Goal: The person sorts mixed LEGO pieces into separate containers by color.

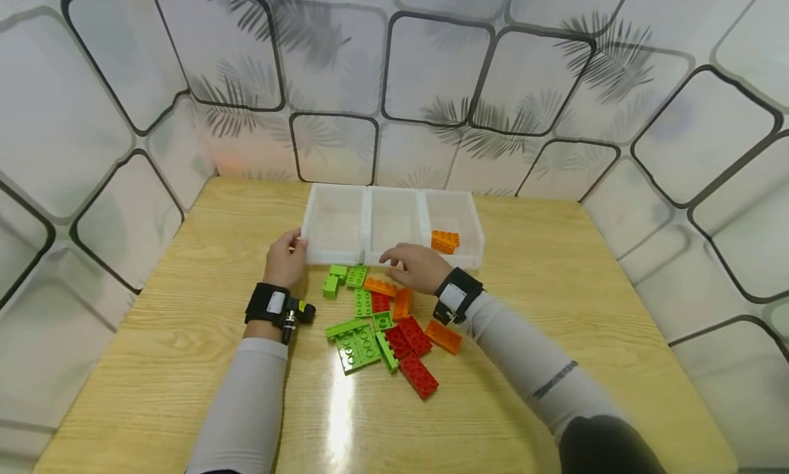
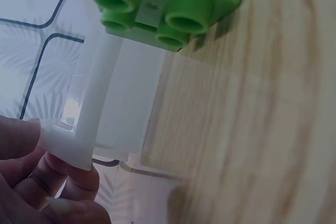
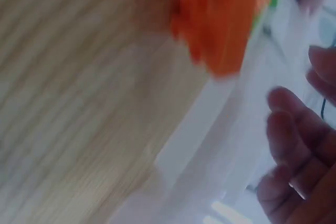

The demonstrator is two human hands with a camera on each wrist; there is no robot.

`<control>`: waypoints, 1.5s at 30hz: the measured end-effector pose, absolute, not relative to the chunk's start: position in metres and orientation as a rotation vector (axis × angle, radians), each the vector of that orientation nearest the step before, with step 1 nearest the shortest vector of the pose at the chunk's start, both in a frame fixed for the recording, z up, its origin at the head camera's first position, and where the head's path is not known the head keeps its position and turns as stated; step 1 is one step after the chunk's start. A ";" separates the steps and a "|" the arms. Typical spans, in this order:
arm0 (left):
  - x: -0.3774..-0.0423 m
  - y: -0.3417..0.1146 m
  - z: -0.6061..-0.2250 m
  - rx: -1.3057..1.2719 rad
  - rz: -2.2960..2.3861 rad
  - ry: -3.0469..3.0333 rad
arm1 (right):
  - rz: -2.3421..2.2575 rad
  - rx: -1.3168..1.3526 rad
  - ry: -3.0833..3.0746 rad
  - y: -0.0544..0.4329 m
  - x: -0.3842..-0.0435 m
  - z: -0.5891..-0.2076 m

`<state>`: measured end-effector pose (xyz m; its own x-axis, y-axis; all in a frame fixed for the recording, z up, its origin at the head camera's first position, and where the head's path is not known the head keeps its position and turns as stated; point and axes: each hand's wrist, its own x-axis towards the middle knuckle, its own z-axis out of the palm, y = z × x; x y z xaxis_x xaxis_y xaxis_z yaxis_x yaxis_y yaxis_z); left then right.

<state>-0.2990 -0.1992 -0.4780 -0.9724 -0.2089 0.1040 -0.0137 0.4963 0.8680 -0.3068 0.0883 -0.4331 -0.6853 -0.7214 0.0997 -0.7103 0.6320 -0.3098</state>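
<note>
A white three-compartment box (image 1: pixel 397 258) lies on the table. My left hand (image 1: pixel 287 258) is at its left side; in the left wrist view, thumb and curled fingers pinch a corner of the box (image 2: pixel 84 140). Over the front edge, near the middle compartment, hovers my right hand (image 1: pixel 419 267), its fingers loosely bent and holding nothing. Orange bricks (image 1: pixel 445 241) sit in the right compartment. Just below the right hand, an orange brick (image 1: pixel 381 287) lies among the loose ones. A green brick (image 2: pixel 168 3) looms close in the left wrist view.
Several green bricks (image 1: pixel 357 347), red bricks (image 1: pixel 419 376) and orange bricks (image 1: pixel 444 337) are spread in front of the box on the wooden table (image 1: pixel 524 405). A patterned curtain-like wall (image 1: pixel 431 70) surrounds the table's back and sides.
</note>
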 end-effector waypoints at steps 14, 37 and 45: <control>-0.292 -0.195 -0.485 0.209 -1.488 -2.523 | -0.082 -1.381 2.545 0.037 -0.282 -0.436; -0.292 -0.196 -0.482 0.212 -1.496 -2.551 | -0.416 -1.139 2.550 0.036 -0.291 -0.431; -0.295 -0.196 -0.479 0.214 -1.500 -2.551 | -0.786 -0.908 2.819 0.054 -0.328 -0.407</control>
<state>-0.2946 -0.1965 -0.4789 -0.9744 -0.2110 0.0771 -0.0352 0.4825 0.8752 -0.3279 0.0545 -0.4075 -0.8215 -0.5643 0.0811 -0.5249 0.6932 -0.4939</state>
